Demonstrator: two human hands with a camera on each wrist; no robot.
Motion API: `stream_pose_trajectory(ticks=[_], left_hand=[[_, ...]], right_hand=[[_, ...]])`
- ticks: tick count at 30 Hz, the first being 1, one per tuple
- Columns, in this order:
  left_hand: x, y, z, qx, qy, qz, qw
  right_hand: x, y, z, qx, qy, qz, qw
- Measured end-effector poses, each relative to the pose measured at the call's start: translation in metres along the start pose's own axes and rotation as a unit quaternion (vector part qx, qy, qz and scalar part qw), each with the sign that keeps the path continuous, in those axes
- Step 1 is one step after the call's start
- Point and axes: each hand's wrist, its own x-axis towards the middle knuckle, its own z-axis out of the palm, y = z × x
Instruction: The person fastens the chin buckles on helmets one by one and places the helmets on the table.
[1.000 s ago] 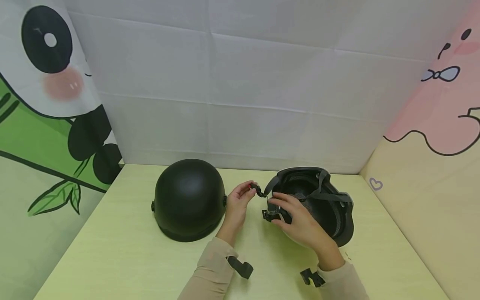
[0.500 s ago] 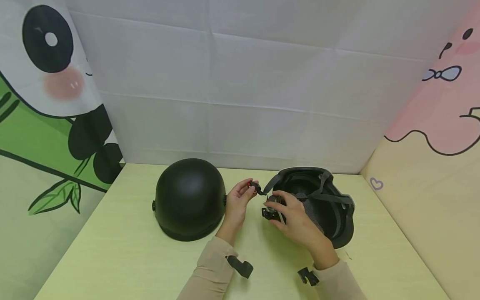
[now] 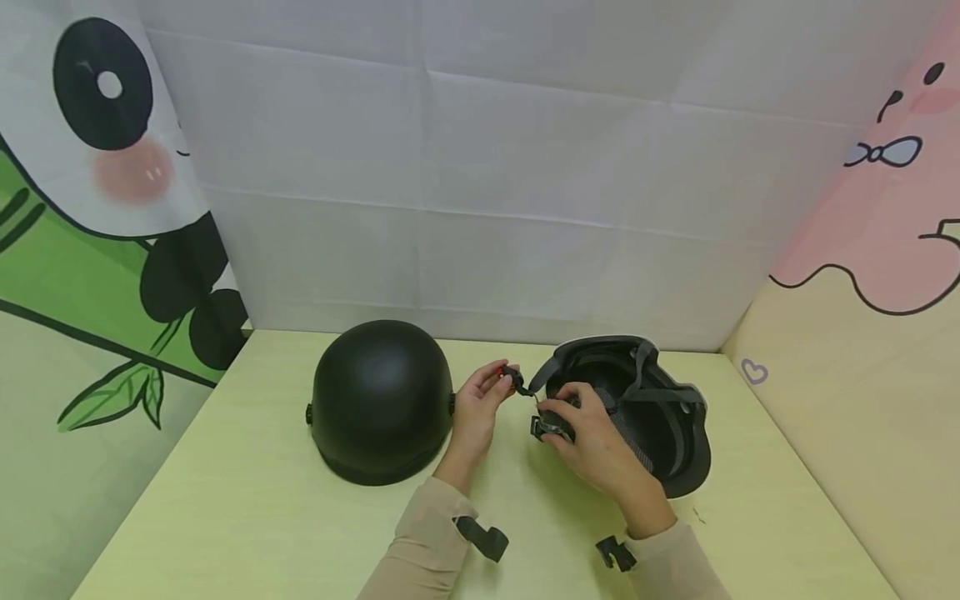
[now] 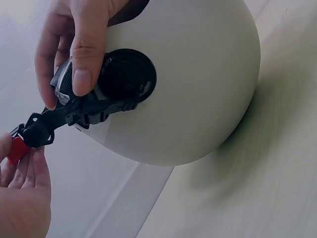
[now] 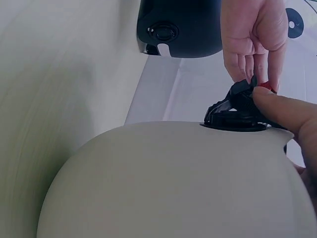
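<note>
Pinching red clip [image 4: 18, 149], left hand [image 3: 474, 410]; right hand [image 3: 602, 443] grips black side fitting [image 4: 130, 74] on pale helmet [image 4: 198, 94]. Strap [image 4: 55, 118] slants between, clip lying left of fitting, farther out.

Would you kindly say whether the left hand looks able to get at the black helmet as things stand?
Probably yes: the black helmet stands right beside the left hand, with nothing visible between them, though that hand pinches the red clip and would likely need to release it first.
</note>
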Motion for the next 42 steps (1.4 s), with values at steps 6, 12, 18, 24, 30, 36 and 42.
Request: stream_pose_trajectory(ticks=[6,12,18,24,30,36,42], left_hand=[[-0.001,-0.001,-0.001,0.004,0.003,-0.001,1.0000],[-0.002,-0.001,-0.001,0.004,0.005,-0.004,1.0000],[-0.001,-0.002,-0.002,-0.001,0.011,-0.005,0.9999],[-0.001,-0.001,-0.002,0.003,0.016,-0.006,0.9998],[-0.001,-0.001,-0.002,0.008,0.018,-0.003,0.9998],[-0.001,-0.001,-0.003,0.015,0.022,-0.010,0.9996],[-0.001,0.000,-0.003,0.014,0.023,-0.009,0.9996]], right_hand=[[-0.001,0.001,-0.005,0.012,0.009,0.004,1.000],[-0.001,0.003,-0.009,0.025,0.007,0.007,1.000],[-0.003,0.004,-0.012,0.036,0.024,-0.002,0.999],[-0.003,0.005,-0.017,0.048,0.051,-0.023,0.997],[-0.005,0.007,-0.022,0.046,0.060,-0.017,0.997],[-0.008,0.010,-0.027,0.048,0.063,0.008,0.997],[-0.012,0.016,-0.031,0.051,0.065,0.022,0.996]])
